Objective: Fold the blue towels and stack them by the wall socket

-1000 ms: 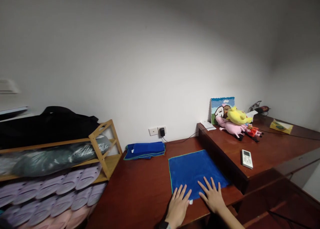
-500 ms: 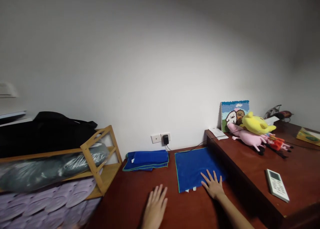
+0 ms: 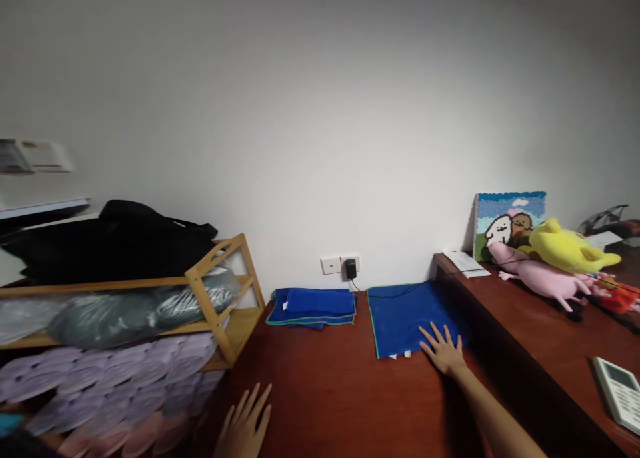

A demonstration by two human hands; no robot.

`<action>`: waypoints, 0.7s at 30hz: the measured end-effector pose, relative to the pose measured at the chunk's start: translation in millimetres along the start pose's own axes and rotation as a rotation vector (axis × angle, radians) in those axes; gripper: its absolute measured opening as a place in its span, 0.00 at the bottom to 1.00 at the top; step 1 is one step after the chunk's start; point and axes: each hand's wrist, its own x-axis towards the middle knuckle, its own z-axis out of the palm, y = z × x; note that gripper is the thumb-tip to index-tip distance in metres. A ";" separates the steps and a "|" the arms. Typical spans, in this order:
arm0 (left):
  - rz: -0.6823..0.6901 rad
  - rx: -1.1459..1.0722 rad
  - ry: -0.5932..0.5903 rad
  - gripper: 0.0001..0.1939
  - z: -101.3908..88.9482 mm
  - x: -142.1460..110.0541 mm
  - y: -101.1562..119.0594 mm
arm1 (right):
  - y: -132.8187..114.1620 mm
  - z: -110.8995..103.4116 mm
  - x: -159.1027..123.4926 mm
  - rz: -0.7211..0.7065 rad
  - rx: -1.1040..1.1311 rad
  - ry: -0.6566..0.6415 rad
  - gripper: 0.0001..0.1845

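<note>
On the table, the blue cloth lies spread just beside the folded cloths. Right hand: grip spread over its front edge; left hand: grip spread, well apart from it. If we push one-sided, the free left side could ruck or skew. Cord crosses the back edge; snagging it could tug our plug. Tags could fold under.

Green edging trims the plain blue cloth.

Flat blue cloth now nearer the wall, left hand off it
</note>
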 end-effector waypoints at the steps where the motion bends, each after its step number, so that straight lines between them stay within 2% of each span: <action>1: -0.013 -0.016 0.005 0.30 -0.6 -0.3 0.9 | 0.9 -0.8 0.9 -0.002 0.003 -0.006 0.33; 5: -0.030 -0.060 0.016 0.30 -3.8 -4.0 2.8 | -0.1 -10.3 -0.4 0.007 -0.004 -0.053 0.34; 8: -0.033 -0.077 0.015 0.30 -6.9 -6.4 5.3 | -21.6 -19.2 -7.2 -0.026 -0.010 0.054 0.31; 11: -0.039 -0.076 0.018 0.29 -8.4 -7.5 7.2 | -73.4 -24.8 -11.0 -0.204 0.074 0.210 0.27; 14: -0.032 -0.066 0.028 0.29 -7.1 -8.5 6.8 | -146.0 -26.3 3.2 -0.369 0.224 0.194 0.21; 18: -0.025 -0.068 0.035 0.29 -2.8 -11.0 4.0 | -234.0 -22.0 51.8 -0.375 0.293 0.157 0.28; 21: -0.024 -0.079 0.030 0.28 -0.3 -13.3 2.9 | -275.0 -16.2 86.5 -0.303 0.303 0.120 0.39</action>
